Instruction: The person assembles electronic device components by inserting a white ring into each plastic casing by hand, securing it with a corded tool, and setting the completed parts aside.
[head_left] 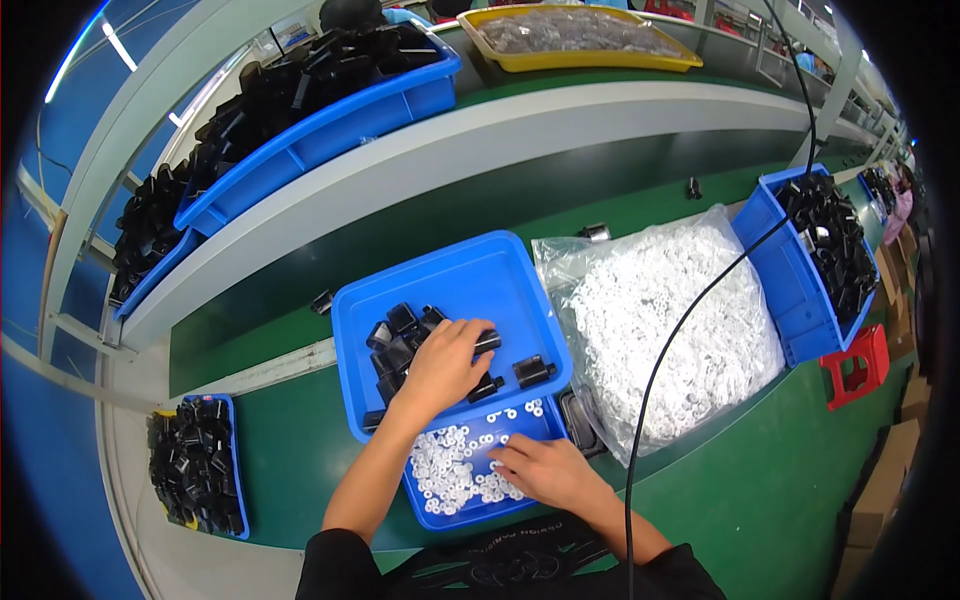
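My left hand [447, 362] reaches into a large blue tray [450, 265], its fingers curled around a black plastic part [487, 341]. More black parts [396, 352] are heaped beside and under that hand, and another black part [534, 371] lies apart on the tray's right side. A smaller blue tray [440, 520] nearer to me holds white ring washers [445, 465]. Over its right half, my right hand [545, 470] has its fingers bent down among the washers; what is between the fingertips is hidden.
A clear bag of white washers [680, 320] lies right of the trays, crossed by a black cable [656, 365]. Blue bins of black parts stand at the right [795, 265], lower left [238, 470] and on the upper shelf [330, 135]. A yellow tray [590, 60] sits up there too.
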